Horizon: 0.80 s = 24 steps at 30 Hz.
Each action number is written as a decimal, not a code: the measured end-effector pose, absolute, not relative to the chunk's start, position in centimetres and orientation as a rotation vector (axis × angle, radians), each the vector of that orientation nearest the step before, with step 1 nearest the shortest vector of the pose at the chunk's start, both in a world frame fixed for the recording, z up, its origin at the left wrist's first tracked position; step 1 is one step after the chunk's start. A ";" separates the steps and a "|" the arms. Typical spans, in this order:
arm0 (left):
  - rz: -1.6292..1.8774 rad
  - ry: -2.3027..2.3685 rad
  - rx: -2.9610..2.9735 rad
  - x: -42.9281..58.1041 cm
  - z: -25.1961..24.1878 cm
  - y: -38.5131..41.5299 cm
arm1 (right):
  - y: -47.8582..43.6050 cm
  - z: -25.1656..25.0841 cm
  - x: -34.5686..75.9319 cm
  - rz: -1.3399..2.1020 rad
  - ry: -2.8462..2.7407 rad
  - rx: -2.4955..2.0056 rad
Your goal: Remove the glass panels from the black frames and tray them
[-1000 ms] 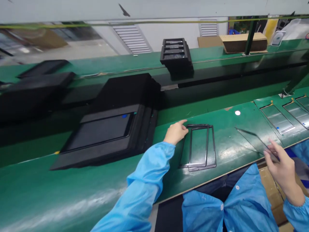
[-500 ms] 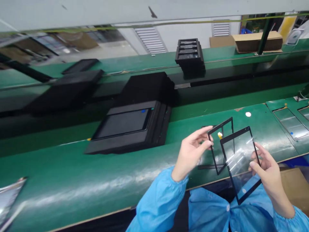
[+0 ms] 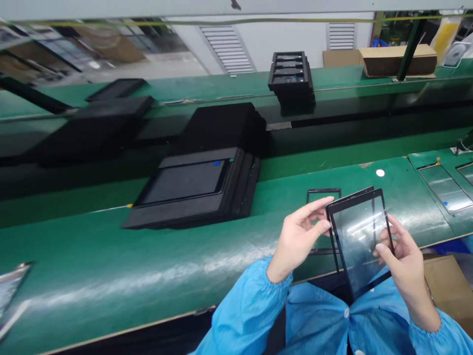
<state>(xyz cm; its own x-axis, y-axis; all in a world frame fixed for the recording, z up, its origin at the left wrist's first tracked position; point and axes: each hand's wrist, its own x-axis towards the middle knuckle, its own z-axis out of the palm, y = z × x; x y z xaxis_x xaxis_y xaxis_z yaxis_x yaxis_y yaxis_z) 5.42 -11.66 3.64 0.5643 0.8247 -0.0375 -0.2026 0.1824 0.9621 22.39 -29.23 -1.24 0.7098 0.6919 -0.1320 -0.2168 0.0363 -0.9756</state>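
Two black-framed glass panels overlap in front of me, held above the green bench. My right hand (image 3: 402, 266) grips the front panel (image 3: 356, 241) by its right edge, thumb on the glass. My left hand (image 3: 299, 241) has its fingertips at the left edge of the panels, on the rear panel (image 3: 351, 195), which shows only as a strip behind the front one. Under them, a further black frame (image 3: 323, 195) lies flat on the bench, partly hidden by my hands and the panels.
A stack of black foam trays (image 3: 192, 182) sits left of my hands on the green bench (image 3: 185, 251). Glass panels (image 3: 443, 187) lie at the right. Stacked black trays (image 3: 290, 74) and a cardboard box (image 3: 397, 61) stand on the far bench.
The two panels have come together and now overlap almost fully, instead of standing apart at an angle. The view has shifted slightly upward.
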 end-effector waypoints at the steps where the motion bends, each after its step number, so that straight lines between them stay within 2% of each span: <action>1: 0.789 0.660 1.157 5.5 3.6 -11.7 | -29.2 -1.3 22.3 0.721 -0.436 -1.382; 24: 0.742 0.752 1.032 5.9 2.8 -12.5 | -29.6 -1.8 21.8 0.597 -0.675 -1.585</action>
